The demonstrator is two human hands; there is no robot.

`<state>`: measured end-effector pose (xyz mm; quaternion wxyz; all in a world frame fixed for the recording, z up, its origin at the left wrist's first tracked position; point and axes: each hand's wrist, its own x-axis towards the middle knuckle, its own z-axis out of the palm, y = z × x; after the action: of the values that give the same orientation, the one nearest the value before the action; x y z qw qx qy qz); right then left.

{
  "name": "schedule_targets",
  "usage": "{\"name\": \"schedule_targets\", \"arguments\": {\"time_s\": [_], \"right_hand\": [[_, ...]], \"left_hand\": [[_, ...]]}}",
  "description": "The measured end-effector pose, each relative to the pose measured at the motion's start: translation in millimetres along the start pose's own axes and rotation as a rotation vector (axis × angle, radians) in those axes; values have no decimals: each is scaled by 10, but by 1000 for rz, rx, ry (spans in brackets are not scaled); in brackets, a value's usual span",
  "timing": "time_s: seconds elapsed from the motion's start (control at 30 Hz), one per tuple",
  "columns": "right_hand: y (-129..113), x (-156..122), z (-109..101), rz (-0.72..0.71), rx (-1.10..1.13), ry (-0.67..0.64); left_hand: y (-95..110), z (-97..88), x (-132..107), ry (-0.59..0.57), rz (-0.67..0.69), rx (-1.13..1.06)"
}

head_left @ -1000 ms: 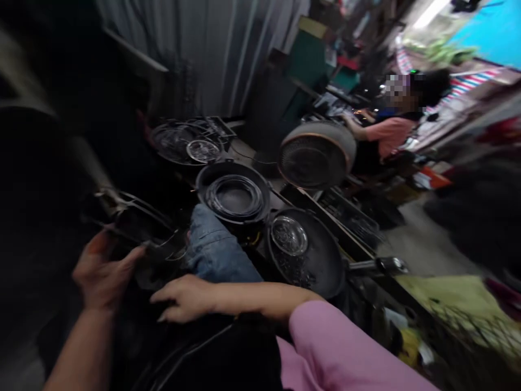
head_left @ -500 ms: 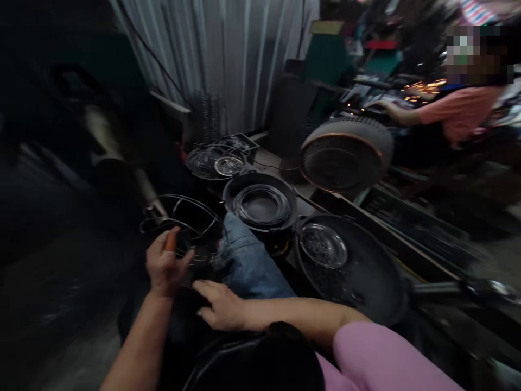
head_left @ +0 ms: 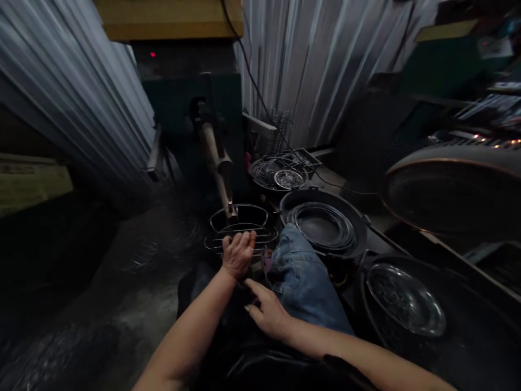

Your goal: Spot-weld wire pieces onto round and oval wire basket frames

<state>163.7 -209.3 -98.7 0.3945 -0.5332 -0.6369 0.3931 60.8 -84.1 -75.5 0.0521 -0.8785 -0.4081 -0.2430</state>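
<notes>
A round wire rack with several parallel bars is under the tip of a metal machine arm. My left hand is closed over its near bars, fingers curled down, with an orange cover on one finger. What lies beneath that palm is hidden. My right hand lies low over my dark-covered lap, close to the left wrist. Its thumb and fingers are apart, and nothing shows between them. Beside it is my knee in blue jeans.
To the right stand a black pan with coiled wire rings and a larger pan bearing a shiny metal dish. Farther back is a tray of wire parts. A round fan and sparks are at right.
The view has swung left, bringing the machine and rack nearer the middle. My left hand has moved from beside the rack onto its bars. The co-worker has left the view.
</notes>
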Motion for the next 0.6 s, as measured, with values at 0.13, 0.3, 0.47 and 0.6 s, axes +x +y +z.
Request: {"name": "schedule_targets", "arguments": {"time_s": [0.13,0.3,0.47,0.6], "right_hand": [[125,-25,53,124,151,72],[42,-42,13,135,327,191],[-315,41,-111,68,267,192],[-542,73,-311,101,230,334]], "left_hand": [[166,-30,-175,-43,-75,-75],[264,-394,-177,128,-511,-178],[334,-720,-75,239,-628,-445],[593,-842,-84,213,-470,-624]]}}
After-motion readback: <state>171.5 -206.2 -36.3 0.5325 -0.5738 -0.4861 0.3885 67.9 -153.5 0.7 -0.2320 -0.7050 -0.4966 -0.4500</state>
